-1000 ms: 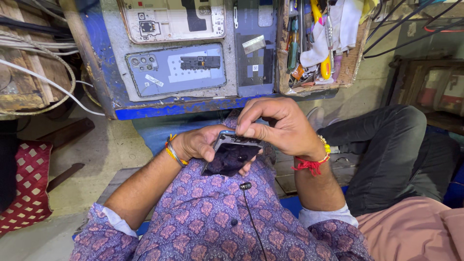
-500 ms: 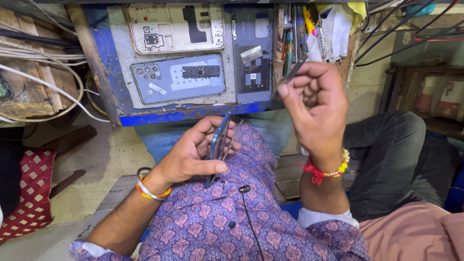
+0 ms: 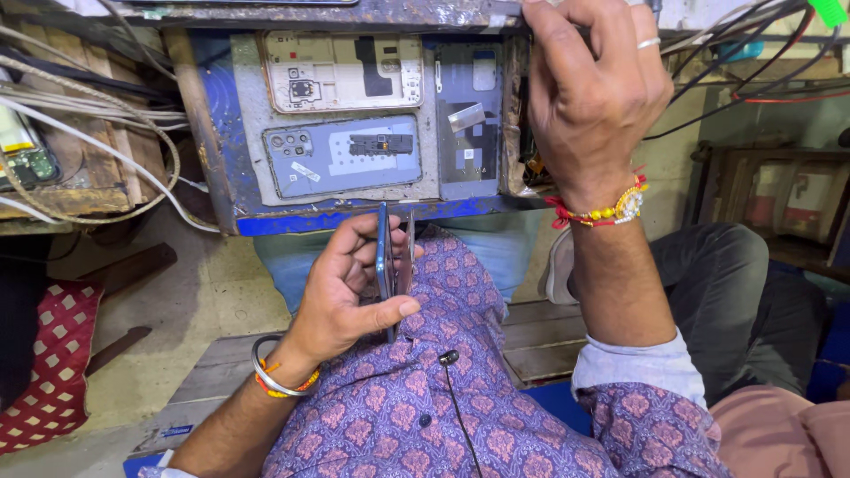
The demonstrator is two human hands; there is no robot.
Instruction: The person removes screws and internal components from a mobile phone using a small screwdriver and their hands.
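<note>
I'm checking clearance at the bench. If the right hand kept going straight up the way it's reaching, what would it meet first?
Probably the worn front edge of the workbench: the right hand is already at it, with fingertips seemingly touching, though depth is unclear.

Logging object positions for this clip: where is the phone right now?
In the head view the phone stands on edge just left of centre, gripped in the left hand over the patterned shirt, just below the blue bench edge.
</note>
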